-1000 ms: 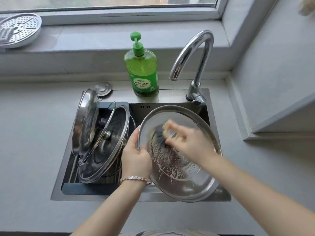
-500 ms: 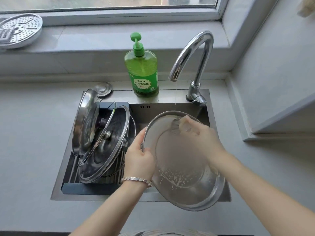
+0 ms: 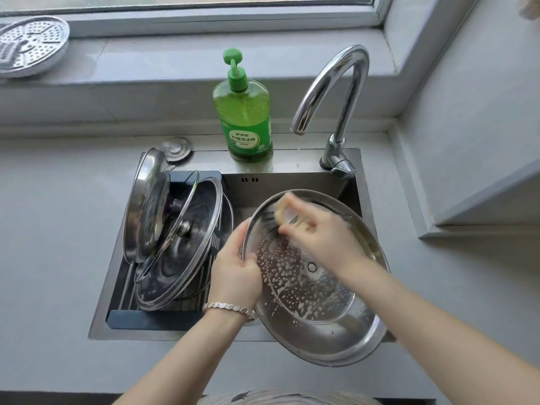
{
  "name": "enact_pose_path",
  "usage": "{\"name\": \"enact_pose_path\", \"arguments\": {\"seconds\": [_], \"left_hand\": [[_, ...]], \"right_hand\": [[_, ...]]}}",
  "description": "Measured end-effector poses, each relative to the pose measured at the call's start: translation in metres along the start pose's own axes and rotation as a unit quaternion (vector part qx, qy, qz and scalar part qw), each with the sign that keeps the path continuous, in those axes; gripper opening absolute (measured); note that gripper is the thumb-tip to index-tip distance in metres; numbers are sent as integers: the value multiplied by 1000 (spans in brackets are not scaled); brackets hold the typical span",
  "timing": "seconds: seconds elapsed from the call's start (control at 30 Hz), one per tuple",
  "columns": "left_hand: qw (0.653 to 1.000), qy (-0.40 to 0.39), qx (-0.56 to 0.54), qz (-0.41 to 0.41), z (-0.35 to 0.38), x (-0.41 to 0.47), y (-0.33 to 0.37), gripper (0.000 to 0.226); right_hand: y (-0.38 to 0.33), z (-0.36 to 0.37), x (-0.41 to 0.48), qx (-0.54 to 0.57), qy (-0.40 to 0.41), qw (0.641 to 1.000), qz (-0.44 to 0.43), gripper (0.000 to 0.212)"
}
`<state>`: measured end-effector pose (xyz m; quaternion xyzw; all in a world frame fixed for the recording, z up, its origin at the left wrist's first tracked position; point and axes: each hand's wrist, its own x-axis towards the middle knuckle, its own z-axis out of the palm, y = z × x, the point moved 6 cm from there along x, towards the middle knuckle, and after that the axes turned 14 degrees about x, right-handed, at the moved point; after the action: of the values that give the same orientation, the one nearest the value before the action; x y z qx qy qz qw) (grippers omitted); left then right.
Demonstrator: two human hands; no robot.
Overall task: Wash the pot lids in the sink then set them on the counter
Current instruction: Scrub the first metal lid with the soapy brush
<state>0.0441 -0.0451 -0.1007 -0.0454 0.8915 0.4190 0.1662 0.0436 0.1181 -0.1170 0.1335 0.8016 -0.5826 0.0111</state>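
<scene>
Fingers of the right hand pinched a yellow sponge against the far upper edge of the steel lid, tilted over the sink; the left hand gripped its left rim. The soapy centre lay toward the person from the sponge.

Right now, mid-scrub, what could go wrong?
The soapy lid is gripped only at its rim by the left hand while the right hand scrubs with the sponge; it might slip. Its lower edge overhangs the front of the sink; suds may drip onto the counter. The leaning lids beside the left hand could get knocked.
</scene>
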Motion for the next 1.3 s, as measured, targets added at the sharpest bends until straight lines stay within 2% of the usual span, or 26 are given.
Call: {"name": "enact_pose_path", "arguments": {"seconds": [0.07, 0.1, 0.2, 0.23, 0.33, 0.4, 0.6, 0.77, 0.83, 0.9, 0.93, 1.0, 1.1, 1.13, 1.23, 1.3], "left_hand": [[1000, 1, 11, 5, 1, 0, 0, 58], [1000, 7, 14, 10, 0, 1, 1, 58], [1000, 16, -2, 14, -5, 2, 5, 56], [1000, 14, -11, 16, -7, 2, 5, 55], [999, 14, -15, 36, -8, 2, 7, 48], [998, 23, -27, 56, -7, 3, 11, 43], [993, 70, -79, 57, -16, 18, 20, 29], [995, 48, -16, 82, -13, 28, 16, 20], [996, 50, 6, 73, -6, 25, 13, 38], [996, 55, 11, 73, 0, 22, 15, 41], [995, 62, 8, 72, 0, 23, 16, 41], [994, 79, -7, 69, -4, 28, 18, 41], [992, 93, -18, 80, -16, 33, 15, 38], [992, 92, -17, 84, -18, 31, 14, 37], [991, 101, -4, 88, -15, 24, 16, 40], [991, 112, -2, 72, -15, 24, 13, 42]], "right_hand": [[13, -17, 12, 7, 60, 998, 34, 58], [13, -15, 11, 9, 59, 998, 36, 58], [-8, 18, -7, 28, -44, 998, -20, 60], [-10, 18, -8, 22, -52, 998, -31, 60], [1, -15, 14, 18, 46, 999, 10, 59], [2, -19, 17, 21, 71, 997, 17, 59], [-24, 33, -31, 44, -54, 995, -70, 61], [-21, 33, -48, -27, -142, 985, -99, 60], [-22, 18, -25, -30, -110, 991, -75, 60], [-23, -1, 0, 13, -35, 999, -35, 60], [-26, -2, 4, 21, -24, 999, -30, 60], [-28, 12, -10, 9, -61, 997, -48, 60], [-25, 31, -42, -16, -161, 985, -66, 57], [-20, 26, -38, -30, -162, 985, -51, 57], [-10, 5, -15, -35, -82, 996, -9, 59], [-17, 18, -23, -28, -95, 995, -24, 60]]}}
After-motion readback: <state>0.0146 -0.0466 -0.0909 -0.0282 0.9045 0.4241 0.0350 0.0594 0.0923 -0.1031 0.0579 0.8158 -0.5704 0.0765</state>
